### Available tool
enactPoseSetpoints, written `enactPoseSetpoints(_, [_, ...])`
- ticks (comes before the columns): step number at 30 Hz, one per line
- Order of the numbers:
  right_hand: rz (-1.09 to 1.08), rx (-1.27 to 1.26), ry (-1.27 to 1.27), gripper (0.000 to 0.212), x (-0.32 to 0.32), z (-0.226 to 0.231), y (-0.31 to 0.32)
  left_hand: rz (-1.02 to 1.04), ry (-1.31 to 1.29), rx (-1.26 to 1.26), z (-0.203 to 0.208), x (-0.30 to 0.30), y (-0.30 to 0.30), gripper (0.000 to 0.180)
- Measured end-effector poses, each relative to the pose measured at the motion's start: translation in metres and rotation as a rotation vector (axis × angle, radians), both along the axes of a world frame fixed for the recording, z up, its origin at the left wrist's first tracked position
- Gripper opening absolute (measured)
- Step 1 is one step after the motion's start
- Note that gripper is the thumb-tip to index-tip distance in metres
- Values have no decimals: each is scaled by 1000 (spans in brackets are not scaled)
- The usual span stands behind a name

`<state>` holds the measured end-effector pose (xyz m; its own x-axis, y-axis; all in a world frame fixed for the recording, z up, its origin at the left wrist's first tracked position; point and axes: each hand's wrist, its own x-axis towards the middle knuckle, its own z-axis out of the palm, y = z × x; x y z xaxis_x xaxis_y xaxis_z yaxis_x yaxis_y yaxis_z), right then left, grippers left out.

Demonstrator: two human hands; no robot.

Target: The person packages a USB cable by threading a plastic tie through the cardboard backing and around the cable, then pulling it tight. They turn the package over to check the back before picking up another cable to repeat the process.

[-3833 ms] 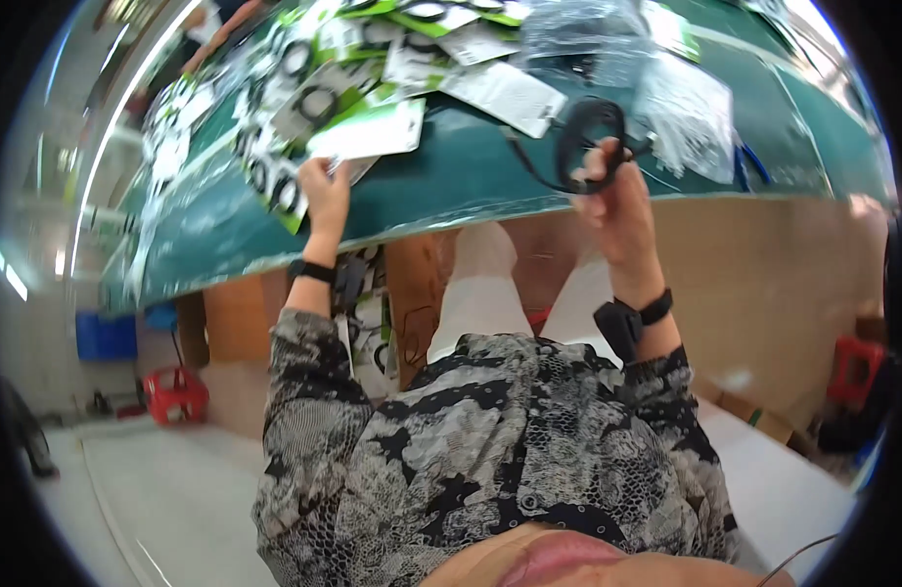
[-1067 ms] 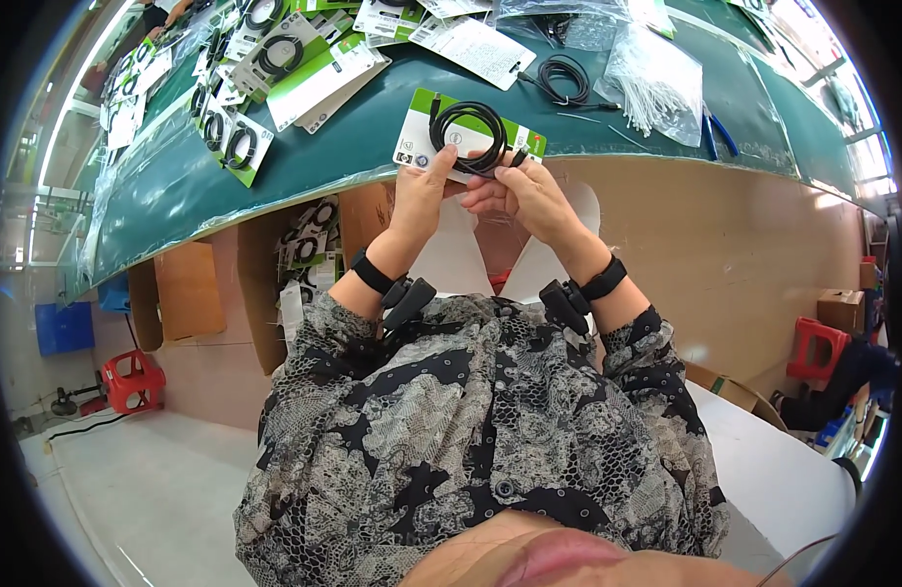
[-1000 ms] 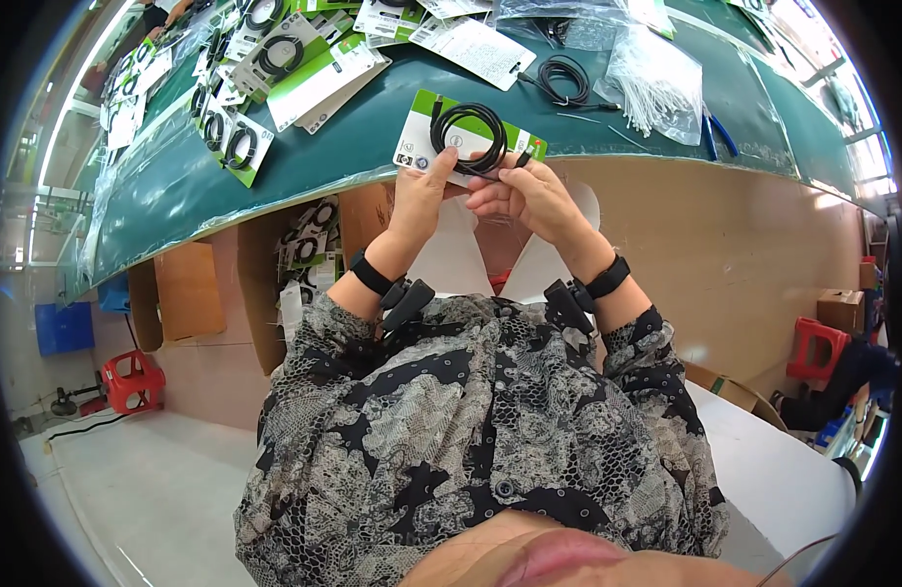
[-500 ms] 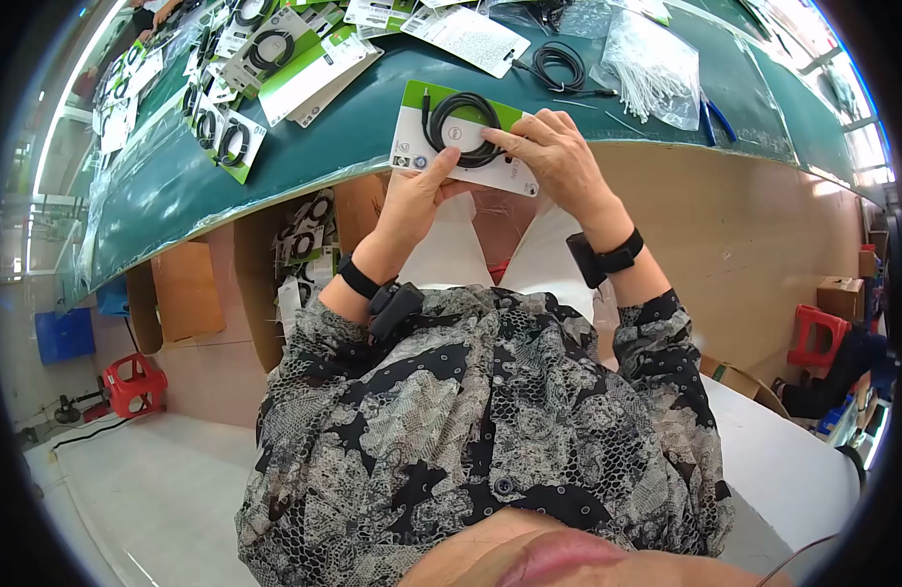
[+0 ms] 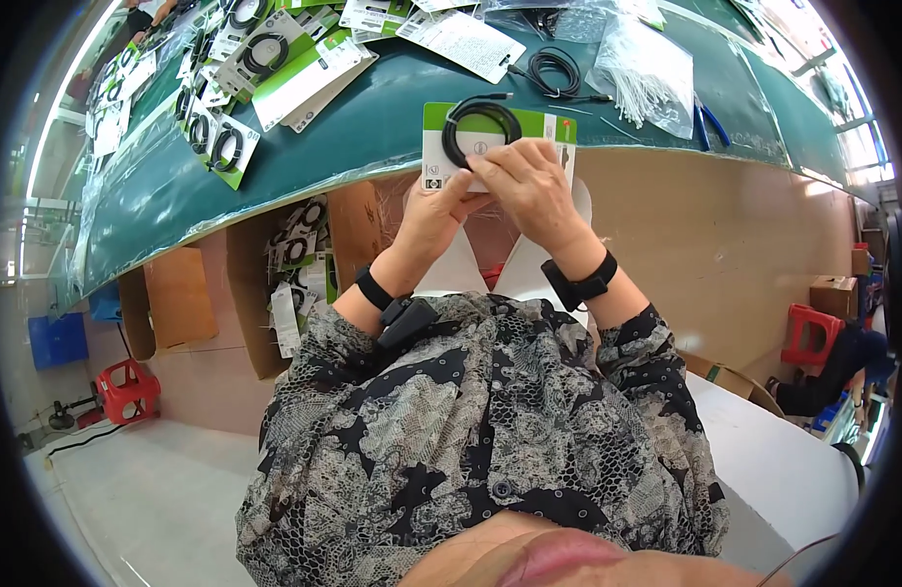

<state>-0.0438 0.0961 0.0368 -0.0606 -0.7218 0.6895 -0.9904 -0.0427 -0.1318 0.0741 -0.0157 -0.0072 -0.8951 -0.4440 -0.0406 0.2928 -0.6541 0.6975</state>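
Note:
A white and green backing card [image 5: 432, 147] is held up just off the table's near edge, with a coiled black cable [image 5: 450, 137] lying against its front. One cable end sticks out to the right along the card's upper part. My left hand [image 5: 436, 217] grips the card's lower edge, its thumb in front by the bottom of the coil. My right hand [image 5: 534, 191] has its fingers closed at the coil's lower right, covering part of the cable and card. Exactly what those fingertips pinch is partly hidden.
The green table [image 5: 392, 117] carries many carded cables [image 5: 265, 54] at the left. Farther right lie a loose coiled cable [image 5: 554, 73], a bag of white cable ties [image 5: 647, 78] and blue-handled pliers [image 5: 710, 125]. Below the table stands a carton [image 5: 255, 313] with more carded cables.
The card has moved slightly right and lower. The cable's end now points right instead of up at the left, and my right hand has shifted left onto the coil's lower part.

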Motion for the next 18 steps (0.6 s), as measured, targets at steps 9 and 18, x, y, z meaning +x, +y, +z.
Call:
enactPoseSetpoints(9, [21,-105,-527,18,-43,13,-6,82,-214,-165,6,9,8,24])
enactPoseSetpoints(18, [163,123,-514,11,-58,6,-20,139,-293,-308,-14,12,13,20])
